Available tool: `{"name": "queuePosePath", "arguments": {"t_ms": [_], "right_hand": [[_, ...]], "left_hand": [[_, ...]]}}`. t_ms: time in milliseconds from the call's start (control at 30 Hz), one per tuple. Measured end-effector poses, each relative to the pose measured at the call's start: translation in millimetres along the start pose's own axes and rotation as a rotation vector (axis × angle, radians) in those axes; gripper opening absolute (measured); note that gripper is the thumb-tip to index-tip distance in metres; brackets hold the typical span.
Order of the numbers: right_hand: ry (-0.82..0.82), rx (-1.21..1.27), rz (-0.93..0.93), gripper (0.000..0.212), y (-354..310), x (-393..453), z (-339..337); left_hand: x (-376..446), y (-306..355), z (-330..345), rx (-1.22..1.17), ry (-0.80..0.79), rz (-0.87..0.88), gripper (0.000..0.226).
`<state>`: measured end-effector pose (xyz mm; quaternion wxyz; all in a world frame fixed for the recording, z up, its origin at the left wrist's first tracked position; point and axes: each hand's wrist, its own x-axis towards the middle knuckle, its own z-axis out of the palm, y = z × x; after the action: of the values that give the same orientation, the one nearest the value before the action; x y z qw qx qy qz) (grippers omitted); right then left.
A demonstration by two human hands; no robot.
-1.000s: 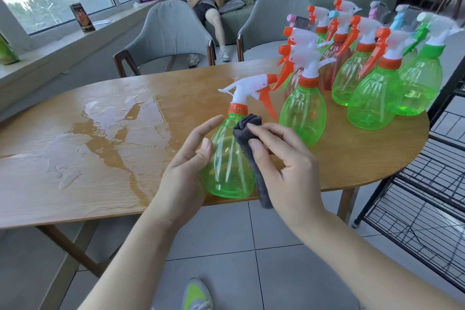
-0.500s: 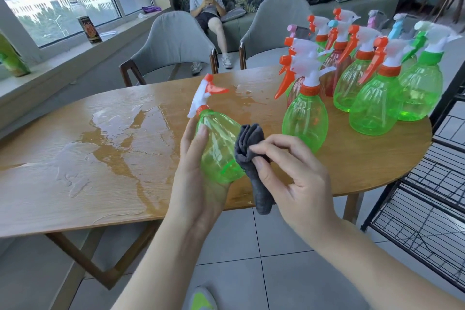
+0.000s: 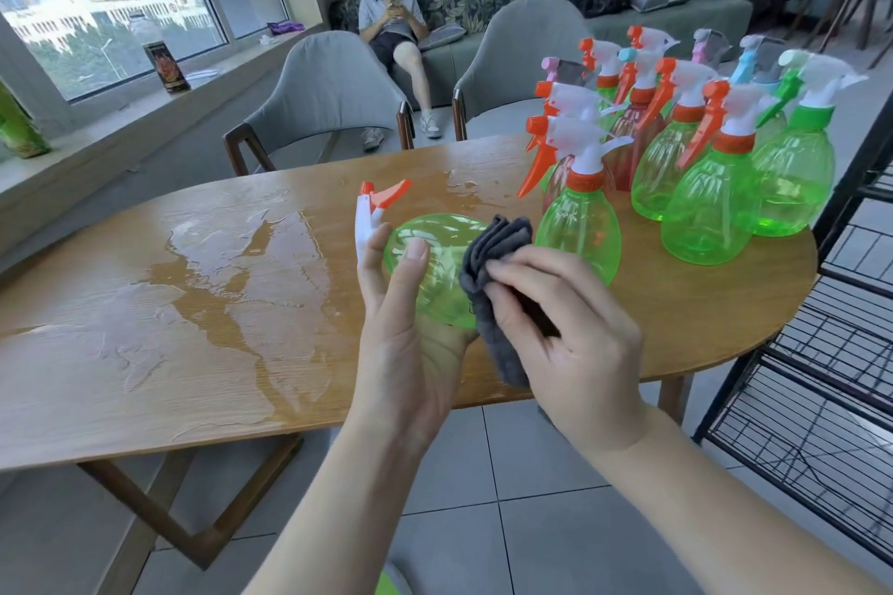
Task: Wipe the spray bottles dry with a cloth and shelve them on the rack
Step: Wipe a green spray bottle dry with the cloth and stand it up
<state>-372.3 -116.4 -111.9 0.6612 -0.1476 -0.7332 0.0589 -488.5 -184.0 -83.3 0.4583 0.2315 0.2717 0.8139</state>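
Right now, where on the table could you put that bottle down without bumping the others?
There is bare dry wood on the table along the near edge, between the right hand and the rack. The left half is bare too, but the puddle covers much of it. The far right corner is crowded with standing bottles.

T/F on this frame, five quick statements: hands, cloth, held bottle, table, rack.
1. The left hand holds a green spray bottle tipped on its side. True.
2. The right hand is empty. False: it grips a grey cloth against the bottle.
3. The held bottle has a green trigger. False: its trigger is orange on a white head.
4. The wooden table has water pooled on it. True.
5. Bottles already stand on the black wire rack. False: the shelves in view hold none; the other bottles stand on the table.
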Motion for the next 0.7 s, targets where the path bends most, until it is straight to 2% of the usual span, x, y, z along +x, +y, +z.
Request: {"name": "queuePosePath", "arguments": {"t_ms": [167,333,400,533,700], "right_hand": [[0.005,-0.025,0.176,0.012,-1,-6,2],[-0.072,0.106,0.418,0.011,-9,-4,-2],[-0.103,0.157,0.43,0.01,-11,-2,-6],[-0.126,0.233,0.328,0.009,-9,-2,-10],[-0.01,0.195,0.321,0.011,2,-5,-5]], "left_hand": [[1,-1,4,0.047,0.034,0.075,0.055],[-2,-6,8,0.034,0.082,0.08,0.055],[-2,-6,11,0.041,0.09,0.079,0.058],[-3,-2,16,0.049,0.054,0.026,0.058],[-5,-1,17,0.074,0.026,-0.011,0.051]]}}
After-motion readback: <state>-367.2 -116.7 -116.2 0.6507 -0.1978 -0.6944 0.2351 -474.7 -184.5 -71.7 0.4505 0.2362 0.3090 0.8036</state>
